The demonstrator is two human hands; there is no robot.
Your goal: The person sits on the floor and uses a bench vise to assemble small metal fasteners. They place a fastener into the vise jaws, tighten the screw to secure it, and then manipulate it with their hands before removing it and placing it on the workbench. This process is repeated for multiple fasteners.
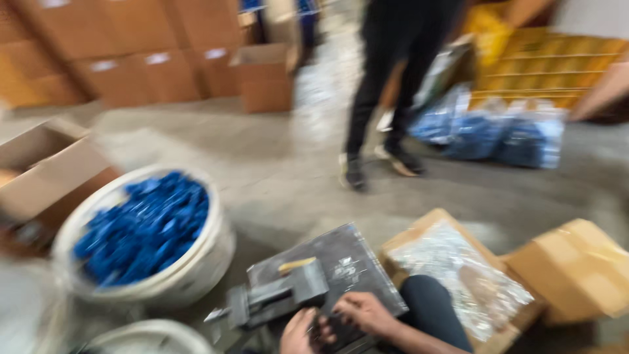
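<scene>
Dark metal press tool (278,296) sits on a dark grey slab (347,262) at the bottom middle of my view, low on the concrete floor (275,164). Both hands are at its near end. My left hand (298,333) rests just below the tool, fingers curled, and my right hand (363,313) lies on the slab's near edge with the fingers bent down toward a small dark piece between the two hands. The whole picture is smeared by motion, so I cannot tell whether either hand actually pinches that piece or only touches it. A short yellowish strip (296,265) lies on the slab just above the tool.

To the left stands a white bucket (196,269) heaped with small blue plastic parts (147,229) (too blurred to make out their shape). Right of the slab, an open cardboard box (419,233) holds a clear bag of silvery bits (458,275), and another closed carton (576,269) lies beside it. My dark trouser knee (432,308) overlaps that box.

Further off, a person in black trousers (386,85) stands on the floor, with clear bags of blue parts (498,134) near their feet and stacked brown cartons (131,52) along the back wall.
</scene>
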